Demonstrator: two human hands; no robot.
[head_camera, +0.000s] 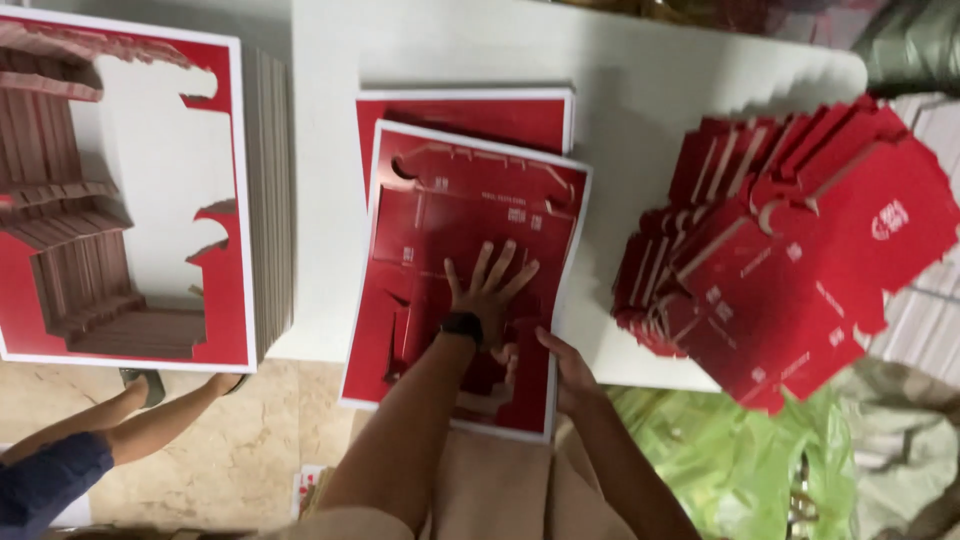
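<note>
Red die-cut cardboard sheet (470, 230) sits in the middle of the white desk (330, 150), on top of a small stack of the same sheets (470, 108), turned a bit so it doesn't line up with the ones under it. Its near edge hangs off the desk toward the person.

Left hand (487, 290) is flat on the sheet with the fingers spread wide, palm pressing down, black watch (462, 325) on the wrist. Right hand (565, 365) is at the sheet's near right edge, thumb on top and the rest curled under, so it's pinching the white border there.

On the right, a fanned-out pile of punched-out red box blanks (800, 250) lies on the desk, partly sliding over the near edge, well apart from the sheet. On the left there's a tall stack of leftover frames (235, 200), red borders with the box shape already cut out of the middle.

Near right, under the desk edge, green plastic bags (740, 450). Near left, someone else's legs (130, 425) over a tan tiled floor (240, 460), one sandal (150, 385) showing.
</note>
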